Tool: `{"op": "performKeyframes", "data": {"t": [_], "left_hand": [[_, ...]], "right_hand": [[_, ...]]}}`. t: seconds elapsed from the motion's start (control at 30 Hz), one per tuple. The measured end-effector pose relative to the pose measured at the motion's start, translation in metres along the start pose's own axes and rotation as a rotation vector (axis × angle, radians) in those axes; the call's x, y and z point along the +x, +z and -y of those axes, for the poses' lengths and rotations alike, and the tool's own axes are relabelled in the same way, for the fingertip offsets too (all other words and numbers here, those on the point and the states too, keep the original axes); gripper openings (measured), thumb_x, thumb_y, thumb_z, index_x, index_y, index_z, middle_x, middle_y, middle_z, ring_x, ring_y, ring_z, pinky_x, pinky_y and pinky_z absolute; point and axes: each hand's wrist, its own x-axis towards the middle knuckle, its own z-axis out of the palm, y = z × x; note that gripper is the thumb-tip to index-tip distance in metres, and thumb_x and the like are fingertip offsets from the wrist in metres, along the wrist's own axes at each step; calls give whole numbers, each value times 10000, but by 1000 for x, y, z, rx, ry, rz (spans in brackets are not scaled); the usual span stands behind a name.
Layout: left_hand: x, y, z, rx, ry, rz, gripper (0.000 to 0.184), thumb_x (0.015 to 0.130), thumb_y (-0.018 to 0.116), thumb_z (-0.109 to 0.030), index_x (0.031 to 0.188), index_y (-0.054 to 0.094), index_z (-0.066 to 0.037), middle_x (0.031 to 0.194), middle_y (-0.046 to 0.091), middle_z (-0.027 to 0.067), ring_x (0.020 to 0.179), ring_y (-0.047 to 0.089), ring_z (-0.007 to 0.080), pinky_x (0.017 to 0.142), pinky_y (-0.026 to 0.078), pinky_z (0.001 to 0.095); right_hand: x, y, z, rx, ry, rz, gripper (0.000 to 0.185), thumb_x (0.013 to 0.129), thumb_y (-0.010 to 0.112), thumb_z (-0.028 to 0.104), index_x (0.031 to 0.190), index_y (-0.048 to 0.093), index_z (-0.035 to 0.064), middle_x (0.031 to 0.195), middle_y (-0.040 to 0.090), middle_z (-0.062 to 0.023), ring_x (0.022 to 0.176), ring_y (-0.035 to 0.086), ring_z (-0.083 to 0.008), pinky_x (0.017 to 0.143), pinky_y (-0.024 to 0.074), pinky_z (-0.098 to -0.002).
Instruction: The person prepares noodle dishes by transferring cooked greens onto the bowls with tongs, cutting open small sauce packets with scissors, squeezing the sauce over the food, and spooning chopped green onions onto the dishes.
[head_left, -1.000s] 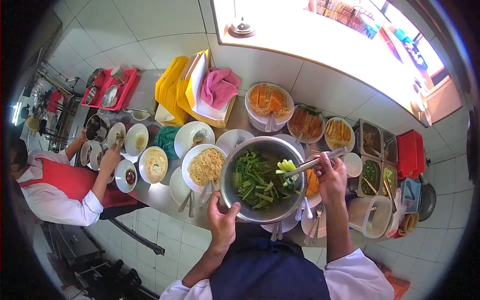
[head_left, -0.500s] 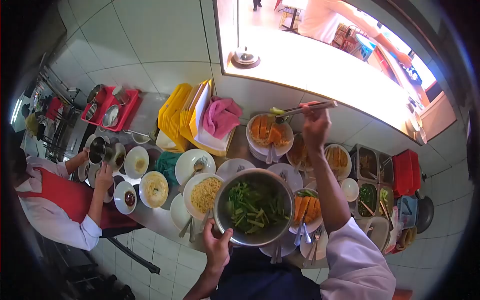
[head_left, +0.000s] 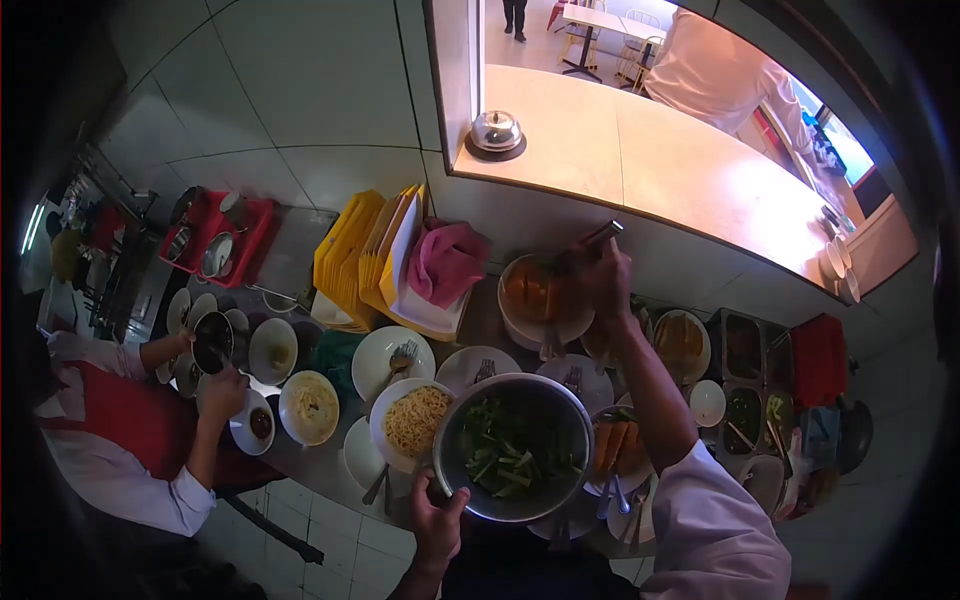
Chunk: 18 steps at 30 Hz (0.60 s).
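My left hand [head_left: 437, 522] grips the near left rim of a steel mixing bowl [head_left: 576, 425] with the thumb over the edge. Chopped leafy greens [head_left: 510, 450] lie inside. My right hand [head_left: 606, 278] is closed around metal tongs [head_left: 603, 235] over the right side of a plate of sliced breaded cutlet [head_left: 532, 288]. The tong tips are dark and hard to make out. Left of the steel bowl is a white bowl of noodles [head_left: 415, 420]. Another cutlet plate [head_left: 622, 450] sits just to its right, with cutlery on its near side.
Yellow trays [head_left: 348, 255] and a pink cloth [head_left: 447, 262] stand behind the plates. Metal food containers [head_left: 742, 350] line the right. On the left, a co-worker in a red apron [head_left: 125, 420] holds a dark pot [head_left: 212, 340]. A bell [head_left: 496, 132] sits on the pass-through counter [head_left: 570, 120].
My right hand and the tongs have moved down and slightly left, over the cutlet plate. The picture has darkened, and the person beyond the counter has shifted.
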Motion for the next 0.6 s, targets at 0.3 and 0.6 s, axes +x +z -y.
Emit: {"op": "performKeyframes", "data": {"t": [0.3,0.6], "left_hand": [[3,7,-18,-21,13,9,360,739,624,82,1022,464,-72,1006,545,47,949,517,136,887,417,291],[2,-1,-6,17,68,12,330,773,636,87,1012,466,-65,968,553,46,840,546,110,755,489,257]], "right_hand": [[16,-18,31,18,-61,2,169,836,666,29,976,573,49,821,697,-118,785,706,-266,662,539,-352],[8,-13,-1,-19,-27,-20,148,825,620,-21,955,577,36,793,700,-119,771,707,-287,653,538,-370]]}}
